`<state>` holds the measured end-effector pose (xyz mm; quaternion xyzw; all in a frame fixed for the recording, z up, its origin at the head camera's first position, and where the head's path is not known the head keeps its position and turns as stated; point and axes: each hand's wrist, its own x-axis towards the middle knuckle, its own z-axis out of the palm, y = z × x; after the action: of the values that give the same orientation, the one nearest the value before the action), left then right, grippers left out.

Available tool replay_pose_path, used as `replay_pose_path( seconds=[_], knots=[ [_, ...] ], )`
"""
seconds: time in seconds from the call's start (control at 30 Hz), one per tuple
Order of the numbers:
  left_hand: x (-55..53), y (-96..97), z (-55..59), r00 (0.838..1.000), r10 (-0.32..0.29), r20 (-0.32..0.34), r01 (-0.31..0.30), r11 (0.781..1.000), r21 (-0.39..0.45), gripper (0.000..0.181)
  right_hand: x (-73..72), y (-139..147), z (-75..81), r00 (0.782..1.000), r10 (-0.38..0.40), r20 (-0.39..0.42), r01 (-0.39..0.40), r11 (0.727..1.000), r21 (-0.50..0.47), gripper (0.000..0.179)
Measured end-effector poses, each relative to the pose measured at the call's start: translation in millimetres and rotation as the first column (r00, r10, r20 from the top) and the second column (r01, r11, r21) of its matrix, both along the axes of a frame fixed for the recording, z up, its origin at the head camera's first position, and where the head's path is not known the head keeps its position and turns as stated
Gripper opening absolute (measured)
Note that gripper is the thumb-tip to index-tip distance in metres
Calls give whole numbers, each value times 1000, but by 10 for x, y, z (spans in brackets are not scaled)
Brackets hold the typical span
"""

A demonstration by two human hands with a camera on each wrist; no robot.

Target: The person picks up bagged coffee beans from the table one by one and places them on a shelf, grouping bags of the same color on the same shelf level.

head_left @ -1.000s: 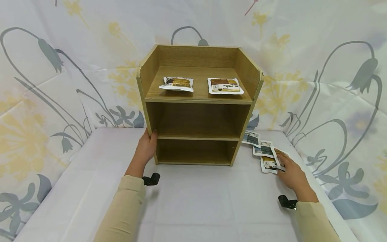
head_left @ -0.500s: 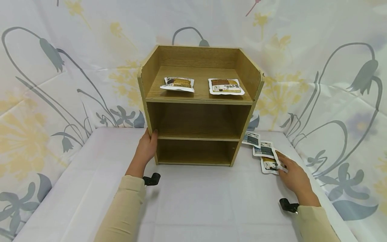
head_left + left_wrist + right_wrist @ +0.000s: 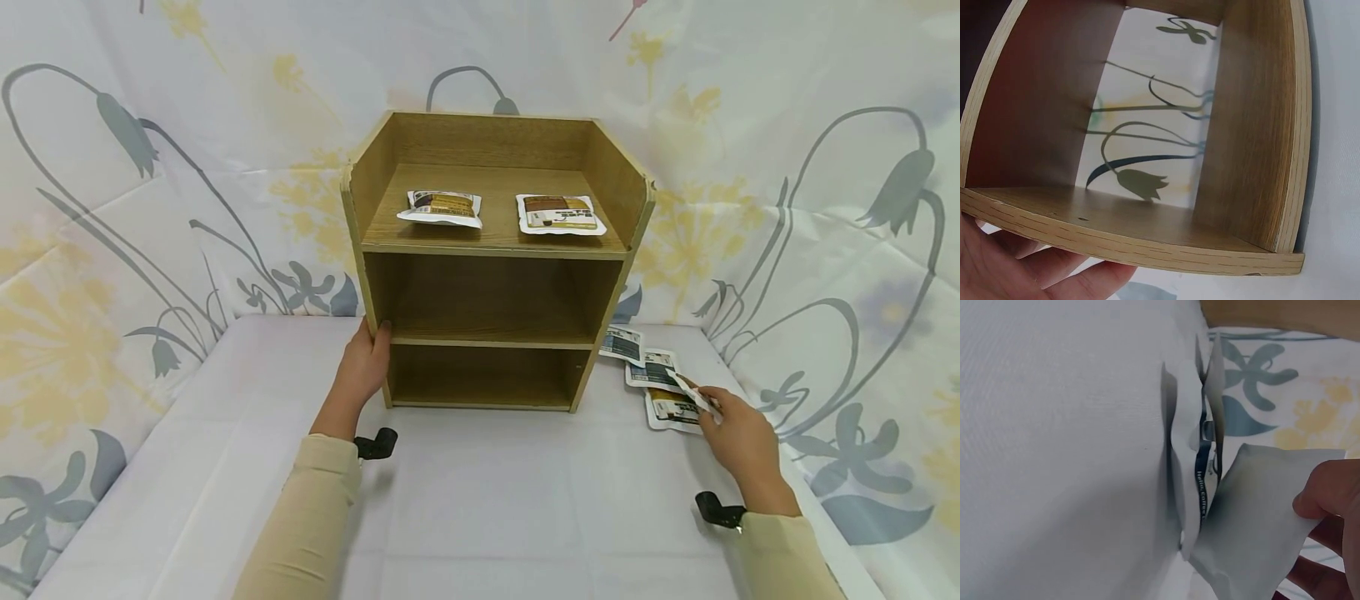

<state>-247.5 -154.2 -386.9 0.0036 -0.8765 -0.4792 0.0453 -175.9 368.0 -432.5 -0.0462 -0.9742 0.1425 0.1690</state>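
Observation:
A small three-tier wooden shelf stands in the middle of the table. My left hand grips its left side panel, thumb at the front edge; in the left wrist view, the fingers lie along the panel's outside. Over at the right, my right hand pinches a flat white-backed packet between thumb and fingers, tilted up on edge. Beneath it, a yellow-brown packet lies on the table, and a blue-labelled packet overlaps it. The right wrist view shows "Hello, coffee" lettering on a lying packet.
Two plump packets, one on the left and one on the right, lie on the top tier. Another blue-labelled packet lies against the shelf's right side. Flower-printed cloth hangs around the white-covered table.
My right hand has lifted one packet off the pile and tipped it up on edge, drawing slightly back to the right. My left hand keeps its grip on the shelf.

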Motion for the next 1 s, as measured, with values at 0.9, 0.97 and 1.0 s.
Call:
replay_pose_path(
  seconds=[0.9,0.97,1.0],
  knots=[
    [-5,0,16,999,-11,-36,11,1000,1,61,201,-401,554,927,88,-364,-89,996,13,32],
    [-2,-4,9,999,-11,-31,12,1000,2,61,216,-436,583,922,101,-375,-103,995,16,33],
    [0,-6,5,1000,-11,-30,11,1000,3,61,223,-453,594,917,109,-384,-110,994,20,33]
  ],
)
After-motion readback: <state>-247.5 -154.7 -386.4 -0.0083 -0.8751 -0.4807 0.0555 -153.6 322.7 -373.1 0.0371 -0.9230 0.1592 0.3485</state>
